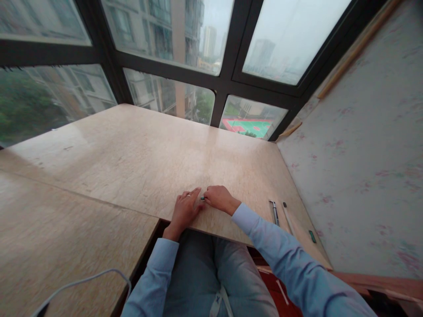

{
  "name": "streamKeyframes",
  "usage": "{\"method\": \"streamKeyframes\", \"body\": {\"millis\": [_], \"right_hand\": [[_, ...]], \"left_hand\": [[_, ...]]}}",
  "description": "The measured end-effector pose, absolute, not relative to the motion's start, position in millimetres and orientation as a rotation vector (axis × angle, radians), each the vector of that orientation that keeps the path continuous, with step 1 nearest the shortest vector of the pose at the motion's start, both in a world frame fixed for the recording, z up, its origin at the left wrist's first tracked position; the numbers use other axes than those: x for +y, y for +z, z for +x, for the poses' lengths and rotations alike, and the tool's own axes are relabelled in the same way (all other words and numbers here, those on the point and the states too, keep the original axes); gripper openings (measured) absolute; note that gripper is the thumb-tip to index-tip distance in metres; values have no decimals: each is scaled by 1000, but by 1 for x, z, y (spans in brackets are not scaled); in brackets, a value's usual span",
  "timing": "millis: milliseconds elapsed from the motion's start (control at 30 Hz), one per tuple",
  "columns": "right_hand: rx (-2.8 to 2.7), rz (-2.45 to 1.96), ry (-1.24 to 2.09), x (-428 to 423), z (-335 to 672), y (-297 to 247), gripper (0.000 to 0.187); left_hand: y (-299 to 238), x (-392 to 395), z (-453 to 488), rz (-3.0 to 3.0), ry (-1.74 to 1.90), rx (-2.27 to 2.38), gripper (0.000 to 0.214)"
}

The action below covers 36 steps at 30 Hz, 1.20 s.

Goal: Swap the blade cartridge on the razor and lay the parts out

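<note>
My right hand (218, 197) is closed, its fingertips around a small dark green piece (202, 198) held low over the tabletop. Only the end of that piece shows, so its kind is unclear. My left hand (185, 208), with a ring on one finger, lies just left of it near the table's front edge. Its fingers are stretched out over the surface and the thumb points towards the piece. Nothing shows in the left hand.
On the right of the stone-patterned table (148, 149) lie a silver-and-black pen (274, 213), a white stick with a dark tip (288, 216) and a small green block (312, 237). A white cable (89, 276) crosses the lower left surface. A papered wall (357, 176) borders the right.
</note>
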State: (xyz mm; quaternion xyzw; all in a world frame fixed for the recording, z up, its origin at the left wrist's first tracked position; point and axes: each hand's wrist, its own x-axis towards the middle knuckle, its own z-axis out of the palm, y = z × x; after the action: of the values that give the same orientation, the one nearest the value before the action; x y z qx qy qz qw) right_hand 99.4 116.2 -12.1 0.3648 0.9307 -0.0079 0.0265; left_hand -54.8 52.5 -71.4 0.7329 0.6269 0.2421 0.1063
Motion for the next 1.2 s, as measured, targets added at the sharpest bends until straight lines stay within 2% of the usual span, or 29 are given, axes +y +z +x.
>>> {"method": "streamKeyframes", "body": {"millis": [300,567,633,767,867,1033,1200], "right_hand": [[2858,991,-123,116,93,-4,21],[2942,1157,-342,121,114,-4,22],[2975,1304,-652,122,124,-6,25],[2620,1727,-2026,111,149,-10,24],[2214,1832,-2672,92,167,-8,25],[1788,1822,-3241,59,189,-5,27],[1858,1849,-3322,43,205,-7,26]], "left_hand": [[-66,63,-49,2033,629,1849,51],[-69,59,-51,2036,699,1800,57],[-68,58,-51,2040,705,1798,59],[-68,58,-50,2043,715,1813,58],[-72,60,-53,2041,768,1806,57],[-77,62,-56,1962,969,1721,61],[-43,41,-15,1646,1353,1655,45]]}}
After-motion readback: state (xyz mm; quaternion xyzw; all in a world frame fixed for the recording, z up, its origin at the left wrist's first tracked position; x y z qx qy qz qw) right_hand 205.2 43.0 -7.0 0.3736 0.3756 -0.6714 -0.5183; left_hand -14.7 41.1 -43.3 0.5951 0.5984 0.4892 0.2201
